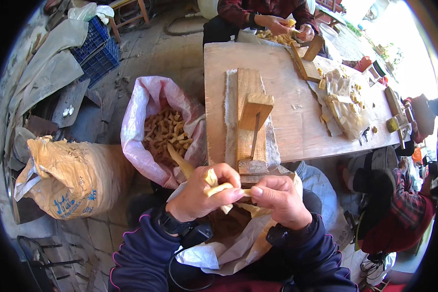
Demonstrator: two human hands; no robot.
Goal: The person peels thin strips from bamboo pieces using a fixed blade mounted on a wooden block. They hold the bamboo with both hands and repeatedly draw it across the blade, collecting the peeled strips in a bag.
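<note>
My left hand (206, 195) is closed around several pale yellow, dried root-like strips (211, 178). One longer piece (180, 162) sticks out past its knuckles toward a pink-and-white woven sack. Between both thumbs stretches a thin strip end (247, 192), which my right hand (283, 200) pinches between thumb and fingers. Below my hands, an open paper-lined sack (241, 244) rests at my lap, its contents in shadow. Just beyond, at the table edge, stands a wooden cutting jig (251, 87) with an upright block (257, 109) and a slanted narrow metal blade (255, 137).
The woven sack (135, 127) at left holds short cut pieces (168, 131). A stuffed brown paper sack (84, 179) and blue crates (100, 54) stand farther left. On the plywood table (292, 142) lie a plastic bag of pieces (346, 106) and another jig (306, 62). People sit opposite and right.
</note>
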